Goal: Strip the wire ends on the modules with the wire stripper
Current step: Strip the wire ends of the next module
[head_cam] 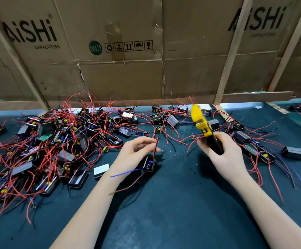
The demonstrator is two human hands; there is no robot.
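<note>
Bare mat [164, 212] between forearms; module heap [52, 141] blocks left; cardboard wall [128, 78] behind.

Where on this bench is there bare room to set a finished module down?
The dark mat is bare between the two forearms, in front of the left hand and right hand with the wire stripper. A narrower strip lies along the near right edge. The left side and back are crowded with the module pile and red wires.

Even, fairly bright overhead light; soft arm shadows fall on the dark desk [164, 203]. Wide-angle bending curves the edges; corners look slightly soft.
</note>
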